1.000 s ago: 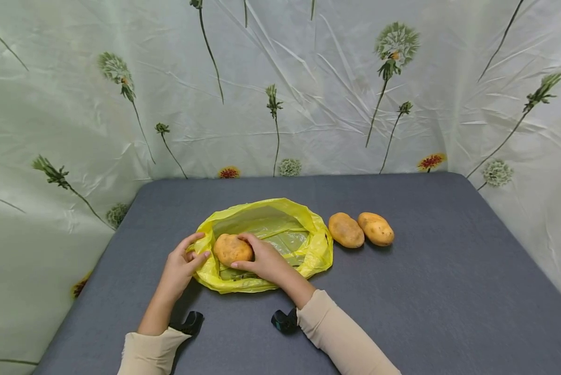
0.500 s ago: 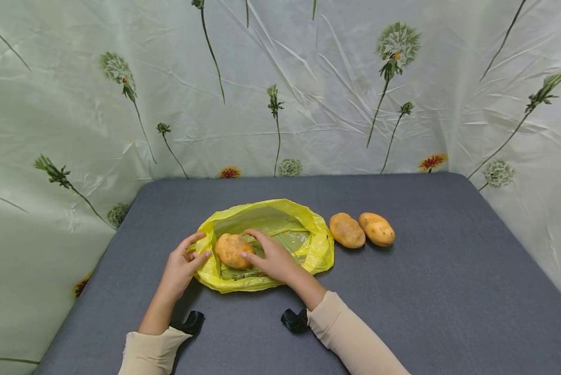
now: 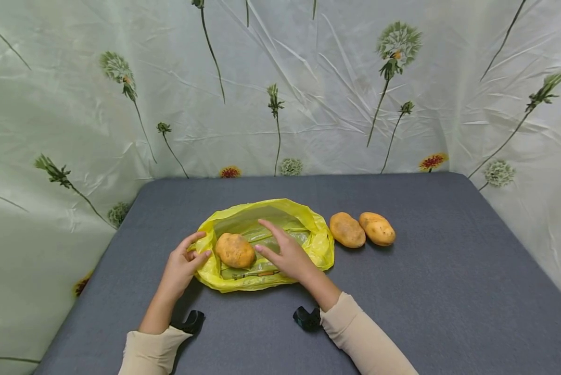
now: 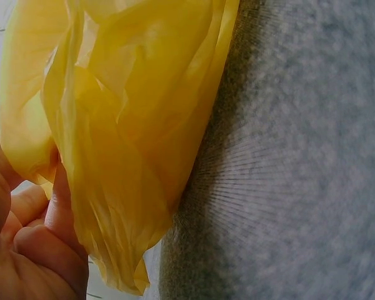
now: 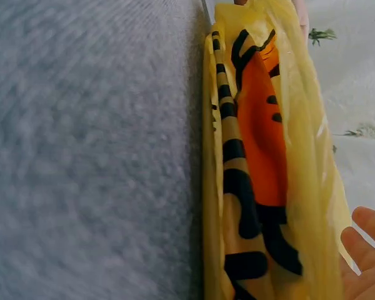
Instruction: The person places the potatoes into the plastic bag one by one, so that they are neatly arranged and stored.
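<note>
A yellow plastic bag point(image 3: 320, 255) lies with its mouth spread wide, and one potato point(image 3: 235, 250) rests inside near its left end. The left hand point(image 3: 179, 268) grips the bag's left rim; in the left wrist view the fingers of that hand point(image 4: 37, 237) are curled at the yellow film point(image 4: 131, 137). Over the bag's opening, right of the potato and apart from it, the right hand point(image 3: 287, 255) holds nothing, its thumb and fingers spread. The right wrist view shows the bag's printed side point(image 5: 262, 137) beside this hand point(image 5: 365, 250).
Two more potatoes, one point(image 3: 347, 229) beside the bag's right rim and another point(image 3: 377, 229) next to it, lie on the grey table point(image 3: 425, 291). A flower-patterned curtain point(image 3: 327, 94) hangs behind the table and along its sides. Each wrist carries a black device.
The right hand has let go of the potato in the bag and moved right, its fingers spreading. The left hand has stayed at the rim.
</note>
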{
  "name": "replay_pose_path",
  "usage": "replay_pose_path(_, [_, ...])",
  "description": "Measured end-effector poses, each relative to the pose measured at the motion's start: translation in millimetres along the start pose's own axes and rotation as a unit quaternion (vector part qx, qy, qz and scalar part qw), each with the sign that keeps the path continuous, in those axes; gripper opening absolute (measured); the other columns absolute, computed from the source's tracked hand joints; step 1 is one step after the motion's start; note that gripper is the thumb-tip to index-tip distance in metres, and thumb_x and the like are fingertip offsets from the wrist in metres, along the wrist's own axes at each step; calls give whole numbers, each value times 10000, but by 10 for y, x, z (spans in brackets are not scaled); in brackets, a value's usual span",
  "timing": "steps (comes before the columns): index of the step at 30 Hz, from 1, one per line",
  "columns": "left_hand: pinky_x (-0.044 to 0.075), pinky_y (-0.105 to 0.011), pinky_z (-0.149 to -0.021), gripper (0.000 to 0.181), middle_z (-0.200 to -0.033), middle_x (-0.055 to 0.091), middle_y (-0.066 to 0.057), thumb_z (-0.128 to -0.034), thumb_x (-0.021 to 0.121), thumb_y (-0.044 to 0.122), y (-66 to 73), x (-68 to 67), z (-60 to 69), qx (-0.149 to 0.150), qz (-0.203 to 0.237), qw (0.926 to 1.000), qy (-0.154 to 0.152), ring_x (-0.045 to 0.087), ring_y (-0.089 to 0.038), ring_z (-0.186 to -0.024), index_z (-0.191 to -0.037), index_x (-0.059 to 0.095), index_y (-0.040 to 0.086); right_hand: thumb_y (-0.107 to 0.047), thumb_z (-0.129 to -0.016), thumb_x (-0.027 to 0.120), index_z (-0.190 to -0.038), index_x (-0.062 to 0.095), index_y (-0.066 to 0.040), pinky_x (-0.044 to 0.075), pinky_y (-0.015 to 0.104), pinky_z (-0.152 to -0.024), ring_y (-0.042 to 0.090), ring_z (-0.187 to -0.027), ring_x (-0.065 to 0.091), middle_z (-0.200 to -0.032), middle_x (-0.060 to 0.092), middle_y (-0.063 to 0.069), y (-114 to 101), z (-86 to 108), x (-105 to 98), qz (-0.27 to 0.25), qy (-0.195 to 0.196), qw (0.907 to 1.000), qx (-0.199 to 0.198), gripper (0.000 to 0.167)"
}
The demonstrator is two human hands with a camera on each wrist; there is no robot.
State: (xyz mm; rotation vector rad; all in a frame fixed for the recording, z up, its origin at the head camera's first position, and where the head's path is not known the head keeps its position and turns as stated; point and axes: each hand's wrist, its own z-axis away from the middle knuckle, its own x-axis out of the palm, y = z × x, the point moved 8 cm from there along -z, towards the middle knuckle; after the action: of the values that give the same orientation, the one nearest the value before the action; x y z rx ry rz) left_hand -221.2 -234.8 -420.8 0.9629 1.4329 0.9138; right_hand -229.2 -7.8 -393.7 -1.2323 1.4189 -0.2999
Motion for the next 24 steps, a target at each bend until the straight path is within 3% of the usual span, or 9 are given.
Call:
replay_pose_path(12, [359,-225,-416,494,-612,394,-41,-845,639,136,-5,1,-4,-13,31,10000,-5,369,-70,-481,-1284,428,52,-433,-907,483,-1413,227,-324,309,506,-936,230,-1254,318,-1421,283,-45,-25,95,-198,0,285,9996,-93,577])
replay_pose_path(24, [356,-220,-413,498,-615,385,-39,-845,638,131,-8,-2,-4,12,66,10000,-7,365,-66,-484,-1287,423,48,-509,-882,473,-1433,214,-184,263,504,-970,187,-1288,256,-1449,221,-54,14,200,-488,253,684,9964,-439,691])
